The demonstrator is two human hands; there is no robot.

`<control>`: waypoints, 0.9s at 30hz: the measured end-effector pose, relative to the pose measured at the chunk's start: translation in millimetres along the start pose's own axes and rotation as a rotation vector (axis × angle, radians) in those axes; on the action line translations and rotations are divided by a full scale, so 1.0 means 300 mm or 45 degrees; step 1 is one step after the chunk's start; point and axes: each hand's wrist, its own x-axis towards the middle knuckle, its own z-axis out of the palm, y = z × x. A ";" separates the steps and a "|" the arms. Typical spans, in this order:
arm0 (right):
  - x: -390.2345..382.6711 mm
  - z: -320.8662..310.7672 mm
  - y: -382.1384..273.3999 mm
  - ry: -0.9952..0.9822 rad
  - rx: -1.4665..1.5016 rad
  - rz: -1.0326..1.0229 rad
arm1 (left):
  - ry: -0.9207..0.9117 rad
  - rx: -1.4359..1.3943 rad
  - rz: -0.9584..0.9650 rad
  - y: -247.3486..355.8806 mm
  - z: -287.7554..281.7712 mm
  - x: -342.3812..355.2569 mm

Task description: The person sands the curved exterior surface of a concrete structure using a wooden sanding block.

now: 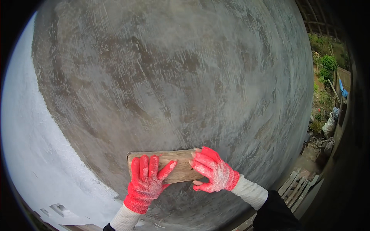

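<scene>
A flat wooden board (179, 163) with rounded corners lies lengthwise against a grey plastered wall (169, 92), low in the view. My left hand (148, 179), in a red glove dusted with pale powder, holds its left part, fingers laid over the face and thumb pointing right. The right end of the board is in the grip of my right hand (214, 171), whose bare fingertips stick out of a red glove. Its fingers are on the upper part and its thumb sits by the lower edge. The board's underside is hidden.
White wall surface (50, 146) borders the grey plaster on the left, with a small recess (63, 210) low down. Beyond the wall's right edge are wooden slats (296, 188), a white sack (329, 125), a blue cloth or sheet (343, 89) and green plants (328, 63).
</scene>
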 end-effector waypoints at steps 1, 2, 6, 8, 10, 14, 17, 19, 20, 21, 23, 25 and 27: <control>-0.053 -0.027 0.022 0.021 -0.009 -0.008 | -0.041 0.031 -0.105 -0.036 -0.053 0.014; -0.114 -0.049 0.048 0.120 -0.094 0.097 | 0.036 0.127 -0.200 -0.093 -0.101 0.044; -0.233 -0.135 0.106 0.310 -0.227 0.491 | 0.440 0.364 -0.621 -0.357 -0.254 0.346; -0.269 -0.149 0.112 0.326 -0.241 0.526 | 0.629 0.340 -0.714 -0.461 -0.275 0.561; -0.300 -0.160 0.109 0.327 -0.238 0.588 | 0.674 0.313 -0.773 -0.463 -0.300 0.753; -0.377 -0.140 0.136 0.419 -0.276 0.747 | 0.492 0.216 -0.394 -0.113 -0.174 0.882; -0.423 -0.154 0.152 0.476 -0.222 0.816 | 0.041 -0.019 0.124 0.175 -0.009 0.670; -0.445 -0.195 0.137 0.472 -0.240 0.804 | -0.121 -0.002 0.424 0.250 0.094 0.479; -0.468 -0.217 0.141 0.436 -0.233 0.851 | -0.115 0.005 0.429 0.224 0.083 0.491; -0.496 -0.238 0.151 0.399 -0.228 0.901 | -0.111 -0.052 0.322 0.181 0.046 0.502; -0.520 -0.263 0.174 0.397 -0.229 0.926 | -0.023 -0.032 0.095 0.075 -0.067 0.602; -0.512 -0.288 0.176 0.425 -0.248 0.901 | 0.311 0.236 -0.287 -0.084 -0.191 0.799; -0.516 -0.308 0.160 0.419 -0.233 0.896 | 0.549 0.467 -0.642 -0.334 -0.314 0.998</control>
